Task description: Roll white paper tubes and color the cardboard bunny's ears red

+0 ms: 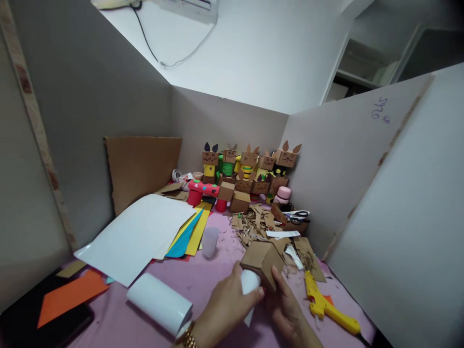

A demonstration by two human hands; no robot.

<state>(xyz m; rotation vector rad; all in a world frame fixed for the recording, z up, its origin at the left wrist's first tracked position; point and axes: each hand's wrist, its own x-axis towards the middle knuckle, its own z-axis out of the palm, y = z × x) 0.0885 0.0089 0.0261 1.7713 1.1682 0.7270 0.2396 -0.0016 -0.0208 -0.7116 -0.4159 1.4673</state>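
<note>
My left hand [226,304] is closed around a white paper-wrapped tube [249,282] low in the middle of the view. My right hand [286,307] grips the near corner of a brown cardboard box [261,258] that sits on top of the tube's far end. Both hands hover just above the pink tabletop [213,275]. A yellow glue gun [324,304] lies on the table just right of my right hand.
A rolled white sheet [159,302], large white paper [137,234], coloured sheets [190,232] and an orange sheet [70,296] lie left. Cardboard scraps [255,222], a translucent cup [210,241] and scissors [299,216] sit behind. Cardboard animal figures [250,166] line the back corner. Grey partitions enclose the table.
</note>
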